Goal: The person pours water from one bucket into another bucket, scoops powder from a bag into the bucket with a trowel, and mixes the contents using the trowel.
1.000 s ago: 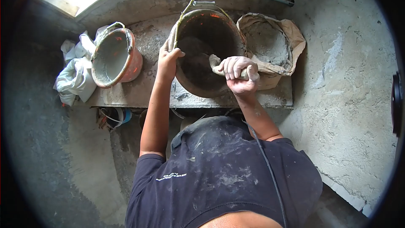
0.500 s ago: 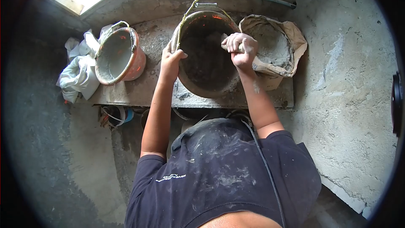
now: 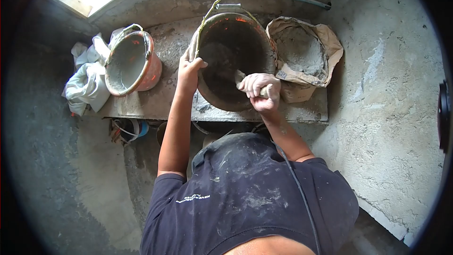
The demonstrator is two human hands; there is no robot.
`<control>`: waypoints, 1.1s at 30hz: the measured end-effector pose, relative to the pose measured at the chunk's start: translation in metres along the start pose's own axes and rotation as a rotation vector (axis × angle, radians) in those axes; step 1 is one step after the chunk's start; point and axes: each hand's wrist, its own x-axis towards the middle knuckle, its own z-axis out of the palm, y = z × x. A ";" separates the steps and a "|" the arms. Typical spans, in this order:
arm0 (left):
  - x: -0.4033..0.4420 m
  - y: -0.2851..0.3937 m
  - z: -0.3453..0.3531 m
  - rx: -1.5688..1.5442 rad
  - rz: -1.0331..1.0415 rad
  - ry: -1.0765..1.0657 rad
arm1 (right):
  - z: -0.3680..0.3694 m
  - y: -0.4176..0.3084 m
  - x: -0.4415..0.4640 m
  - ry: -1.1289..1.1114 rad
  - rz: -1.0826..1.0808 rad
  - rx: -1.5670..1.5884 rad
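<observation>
A large mortar-crusted bucket [image 3: 211,98] stands on the ledge in front of me, its mouth tipped toward me. My left hand [image 3: 190,72] grips the bucket's left rim, thumb on the inside, close to the yellowish handle [image 3: 204,26]. In my dust-whitened right hand [image 3: 261,90], closed at the near right side of the mouth, is the handle of a trowel [image 3: 239,75]. The trowel's blade reaches into the dark bucket and is hard to make out. Grey material inside is only dimly visible.
An open paper sack [image 3: 302,52] of grey powder stands right of the bucket. To the left are a smaller reddish bucket [image 3: 153,73] and white sacks [image 3: 88,85]. A small pail [image 3: 134,132] sits below the ledge [image 3: 174,42]. Rough walls close in behind and at right.
My right hand has moved down and slightly left with the trowel, from the bucket's upper right to its near right side. My left hand stays on the rim.
</observation>
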 end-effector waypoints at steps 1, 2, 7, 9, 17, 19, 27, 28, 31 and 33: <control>0.000 0.002 0.000 0.013 -0.003 0.013 | -0.003 0.009 -0.001 0.026 0.008 -0.006; -0.001 0.003 0.002 0.013 0.002 0.014 | -0.007 0.018 0.000 0.045 0.031 -0.016; -0.003 0.002 0.002 -0.007 -0.017 0.027 | -0.030 0.041 0.044 0.027 -0.020 -0.121; -0.002 0.002 0.000 0.003 0.000 0.013 | -0.034 0.039 0.065 -0.027 -0.092 -0.154; 0.000 -0.006 -0.004 -0.001 0.042 -0.006 | -0.035 0.036 0.028 -0.093 0.033 -0.234; -0.001 -0.007 -0.009 0.008 0.006 0.010 | -0.016 0.020 0.012 -0.044 0.053 -0.145; -0.002 -0.001 -0.002 -0.028 -0.038 -0.025 | -0.008 0.013 -0.001 -0.015 0.052 0.069; -0.003 0.003 0.003 -0.042 -0.008 -0.028 | -0.014 0.024 0.001 0.034 0.070 0.050; -0.001 0.002 -0.002 -0.024 0.017 -0.014 | -0.032 0.046 0.025 0.125 0.088 0.075; -0.001 -0.001 -0.004 0.004 -0.009 0.001 | -0.036 0.043 0.062 -0.094 -0.094 -0.136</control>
